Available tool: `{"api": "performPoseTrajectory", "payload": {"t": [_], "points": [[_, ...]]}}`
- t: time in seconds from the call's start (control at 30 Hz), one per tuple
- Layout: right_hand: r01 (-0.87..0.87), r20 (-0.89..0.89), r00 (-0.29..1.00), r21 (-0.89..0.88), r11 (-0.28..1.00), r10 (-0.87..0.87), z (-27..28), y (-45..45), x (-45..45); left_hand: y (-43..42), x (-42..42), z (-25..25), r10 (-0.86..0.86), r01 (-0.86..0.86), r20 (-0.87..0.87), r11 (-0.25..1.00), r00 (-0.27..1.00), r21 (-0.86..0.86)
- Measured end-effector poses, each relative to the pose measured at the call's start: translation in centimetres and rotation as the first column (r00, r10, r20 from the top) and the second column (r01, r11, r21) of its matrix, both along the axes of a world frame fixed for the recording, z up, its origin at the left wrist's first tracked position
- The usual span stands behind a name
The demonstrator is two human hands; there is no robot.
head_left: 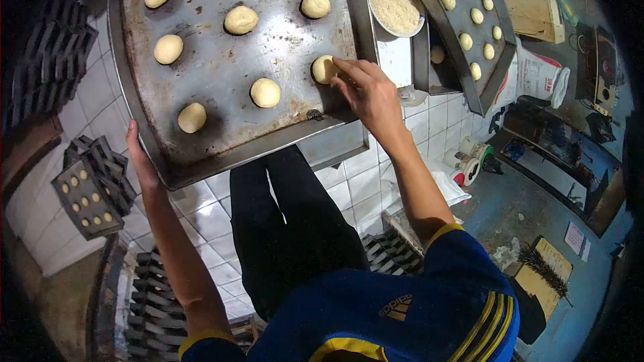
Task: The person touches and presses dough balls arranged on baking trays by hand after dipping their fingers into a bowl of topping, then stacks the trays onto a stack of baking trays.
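A large, worn metal baking tray (221,53) holds several pale, round dough balls (241,20) spaced apart. My left hand (142,161) grips the tray at its left side; the thumb shows along the outer wall and the other fingers are hidden beneath. Over the tray's right side, my right hand (367,92) has its thumb and forefinger curled at the right edge of a dough ball (323,69). A white bowl of pale crumbs or seeds (396,3) stands just beyond the tray's right wall.
Another tray of dough balls (469,20) sits tilted at the right. Stacked dark trays (94,188) with dough balls are low at the left. A printed sack (540,77) and a white bucket (466,161) stand to the right, above a tiled floor (355,204).
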State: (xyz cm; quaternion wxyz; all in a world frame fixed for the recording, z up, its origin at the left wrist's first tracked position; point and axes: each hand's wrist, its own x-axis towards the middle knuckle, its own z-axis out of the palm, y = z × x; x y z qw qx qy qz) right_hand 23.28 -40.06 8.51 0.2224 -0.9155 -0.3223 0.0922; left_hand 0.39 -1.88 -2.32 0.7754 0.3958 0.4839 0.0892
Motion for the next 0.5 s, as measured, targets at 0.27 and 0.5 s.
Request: {"api": "performPoseTrajectory", "payload": {"t": [0.27, 0.5], "points": [[-0.159, -0.057, 0.987, -0.304, 0.939, 0.148, -1.9, 0.4, -3.5, 0.8, -0.7, -1.1, 0.008, -0.008, 0.018, 1.0, 1.0, -0.021], [0.203, -0.031, 0.979, 0.143, 0.969, -0.2, 1.7, -1.5, 2.2, 1.4, -1.2, -2.1, -0.043, 0.043, 0.018, 0.999, 0.999, 0.032]]}}
